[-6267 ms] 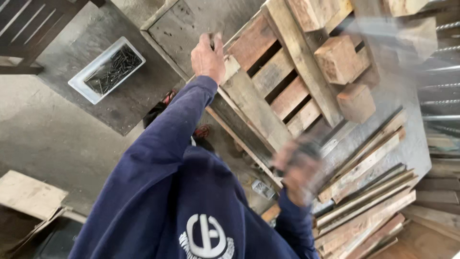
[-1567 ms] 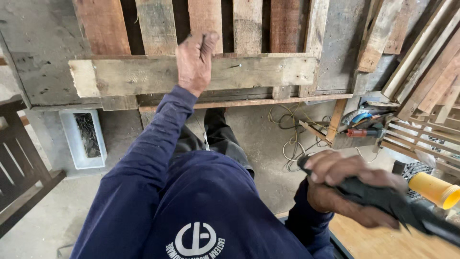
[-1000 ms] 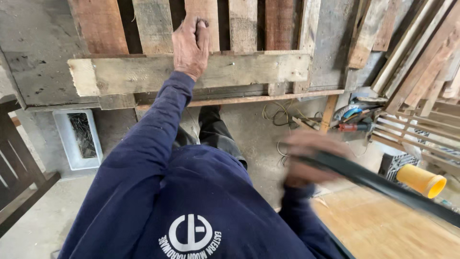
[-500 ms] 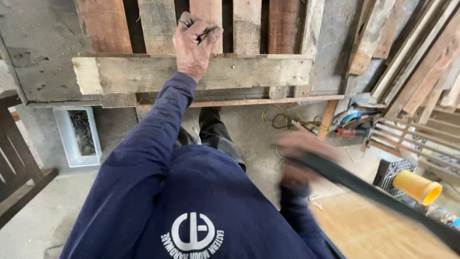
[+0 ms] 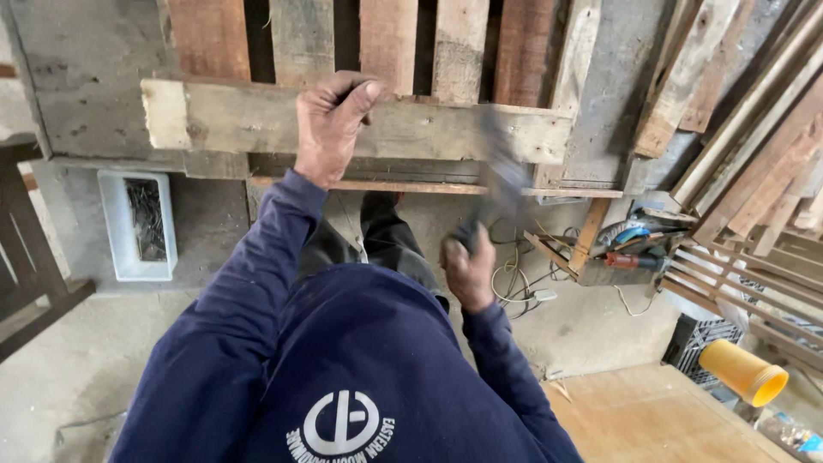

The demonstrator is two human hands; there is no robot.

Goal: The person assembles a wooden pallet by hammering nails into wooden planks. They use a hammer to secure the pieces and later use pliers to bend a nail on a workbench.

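1. The person's left hand [image 5: 330, 129] is up against the cross plank [image 5: 257, 120] of a wooden pallet [image 5: 386, 43], fingers curled in and pinched together at the plank's top edge; whatever small thing sits between the fingertips is too hidden to name
2. The right hand [image 5: 469, 267] is clenched round the handle of a hammer [image 5: 497, 184], which rises blurred from the fist towards the same plank, its head just below the plank's right half
3. The pallet stands on edge ahead of the person, its slats running upward behind the pale, weathered cross plank
4. Both arms are in dark blue sleeves, and the person's dark trouser legs show between them, just under the pallet
5. To the left, on the concrete floor, lies a white tray [image 5: 116, 227] with a dark heap of nails inside
6. To the right, loose boards [image 5: 754, 163] lean in a stack, and beneath them sits a clutter of hand tools [image 5: 630, 249] and pale cable [image 5: 514, 283]
7. At the lower right a yellow cup-shaped thing [image 5: 744, 370] lies on its side beside a sheet of plywood [image 5: 651, 416]
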